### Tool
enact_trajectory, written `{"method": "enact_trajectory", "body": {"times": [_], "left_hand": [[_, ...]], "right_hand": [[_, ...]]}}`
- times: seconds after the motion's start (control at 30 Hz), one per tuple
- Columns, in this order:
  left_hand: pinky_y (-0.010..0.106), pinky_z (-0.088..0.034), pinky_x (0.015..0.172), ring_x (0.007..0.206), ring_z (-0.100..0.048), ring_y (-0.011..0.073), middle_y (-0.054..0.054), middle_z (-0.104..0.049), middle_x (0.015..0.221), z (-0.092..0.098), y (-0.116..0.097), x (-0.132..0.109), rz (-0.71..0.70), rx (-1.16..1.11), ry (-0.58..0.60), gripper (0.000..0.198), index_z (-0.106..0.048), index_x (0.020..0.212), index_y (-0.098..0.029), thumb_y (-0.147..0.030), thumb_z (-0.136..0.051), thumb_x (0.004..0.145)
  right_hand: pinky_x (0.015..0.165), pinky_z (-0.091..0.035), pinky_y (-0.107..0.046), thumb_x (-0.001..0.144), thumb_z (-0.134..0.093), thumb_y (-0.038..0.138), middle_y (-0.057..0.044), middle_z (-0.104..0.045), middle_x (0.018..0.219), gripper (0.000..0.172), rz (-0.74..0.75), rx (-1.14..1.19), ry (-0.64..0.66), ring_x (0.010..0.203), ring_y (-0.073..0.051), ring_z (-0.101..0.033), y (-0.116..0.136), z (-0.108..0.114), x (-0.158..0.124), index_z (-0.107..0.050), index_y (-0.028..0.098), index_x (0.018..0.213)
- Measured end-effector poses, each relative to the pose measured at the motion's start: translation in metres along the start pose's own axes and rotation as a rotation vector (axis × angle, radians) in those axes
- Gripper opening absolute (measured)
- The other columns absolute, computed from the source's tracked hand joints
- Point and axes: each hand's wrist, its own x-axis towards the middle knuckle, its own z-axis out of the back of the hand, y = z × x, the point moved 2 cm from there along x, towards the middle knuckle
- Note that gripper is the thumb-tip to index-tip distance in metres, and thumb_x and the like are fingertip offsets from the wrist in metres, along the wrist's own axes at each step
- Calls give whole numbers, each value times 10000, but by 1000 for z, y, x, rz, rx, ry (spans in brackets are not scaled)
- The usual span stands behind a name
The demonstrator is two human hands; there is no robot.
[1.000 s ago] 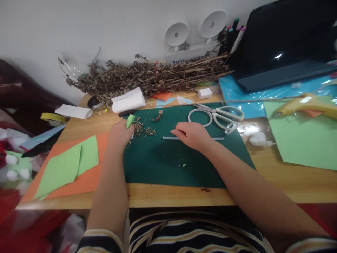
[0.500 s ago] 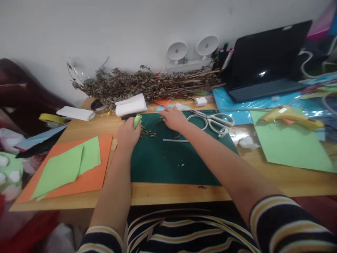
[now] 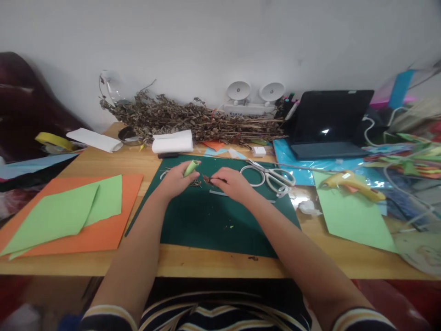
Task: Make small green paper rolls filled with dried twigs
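Observation:
My left hand (image 3: pixel 177 183) is closed round a rolled tube of light green paper (image 3: pixel 191 168), its open end tilted up. Between the fingertips of my right hand (image 3: pixel 232 184) is a small brown dried sprig (image 3: pixel 207 179), held just right of the tube and apart from it. Both hands are over the dark green cutting mat (image 3: pixel 213 225). Loose brown twigs (image 3: pixel 196 183) lie below the tube, partly covered by my left hand. A thin pale strip (image 3: pixel 217 193) lies under my right hand. White-handled scissors (image 3: pixel 275 177) rest on the mat's far right.
A bundle of dried plants (image 3: pixel 179 115) lies along the wall. At left, green paper (image 3: pixel 58 211) lies on orange paper (image 3: pixel 106 239). A yellow glue gun (image 3: pixel 354 183) rests on a green sheet (image 3: pixel 354 220) at right. A tablet (image 3: pixel 330 119) stands behind on blue plastic.
My right hand has come back from the mat's far edge toward me, now with the brown sprig in its fingertips. My left hand has moved right with the green tube, and the view has tilted up.

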Motion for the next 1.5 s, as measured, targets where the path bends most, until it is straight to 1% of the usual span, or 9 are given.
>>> {"method": "enact_trajectory", "body": {"times": [0.1, 0.23, 0.43, 0.6, 0.73, 0.93, 1.1, 1.23, 1.5], "left_hand": [[231, -391, 608, 675, -521, 147, 7, -584, 739, -6, -8, -3, -56, -41, 143, 280, -570, 884, -185, -387, -457, 727], [207, -352, 524, 546, -459, 114, -28, -486, 552, -7, -15, -7, -45, -85, 128, 221, -513, 632, -166, -369, -480, 713], [195, -307, 454, 452, -394, 80, -40, -422, 466, -8, -12, -7, -30, -246, 124, 242, -451, 523, -153, -312, -502, 700], [197, -293, 427, 412, -363, 72, -50, -404, 446, -3, -3, -6, 10, -393, -97, 210, -432, 533, -162, -294, -505, 679], [202, -319, 469, 467, -405, 81, -35, -447, 505, -6, -6, -5, 8, -254, -34, 206, -469, 571, -154, -308, -500, 704], [208, -328, 500, 501, -427, 92, -26, -453, 516, -14, -13, -5, -109, -42, 66, 256, -471, 556, -146, -326, -454, 737], [203, -307, 492, 498, -415, 90, -29, -435, 509, -17, -18, -5, -206, 90, 124, 254, -463, 545, -142, -299, -428, 741], [190, -285, 481, 486, -388, 77, -40, -410, 490, -24, -25, -7, -261, 126, 178, 213, -446, 537, -142, -242, -416, 722], [192, -260, 464, 471, -343, 72, -40, -355, 469, -28, -35, -10, -320, 123, 274, 235, -369, 480, -148, -234, -389, 698]], "right_hand": [[643, -381, -213, 810, -419, 233, -27, -553, 684, 225, 31, 58, -37, 684, -107, -501, 5, 0, -13, -615, 157, 732], [625, -381, -214, 798, -432, 227, -20, -550, 645, 210, 32, 135, -96, 652, -109, -498, 2, -2, -22, -604, 162, 696], [614, -403, -200, 798, -428, 238, -12, -580, 654, 213, -48, 212, -170, 636, -97, -525, -14, 6, -26, -595, 156, 693], [627, -417, -207, 810, -385, 233, -31, -601, 702, 246, -110, 167, -163, 670, -106, -543, -29, 14, -28, -595, 150, 712], [654, -425, -282, 802, -399, 291, -61, -606, 695, 286, -177, 47, -103, 697, -161, -554, -39, 8, -28, -623, 153, 692], [838, -376, -400, 783, -389, 205, -121, -502, 1165, 375, -248, -106, -153, 1031, -253, -463, -43, 2, -27, -505, 141, 1134], [955, -286, -339, 822, -367, 260, -44, -391, 1293, 368, 30, -109, -145, 1157, -172, -357, -23, 7, -28, -461, 220, 1176], [948, -240, -405, 765, -466, 444, -45, -429, 1264, 407, 176, -162, -119, 1179, -233, -318, -5, 7, -30, -505, 234, 1111], [634, -299, -271, 824, -402, 362, -23, -627, 763, 267, 253, -225, 46, 741, -149, -535, 8, 1, -28, -571, 167, 755]]}}
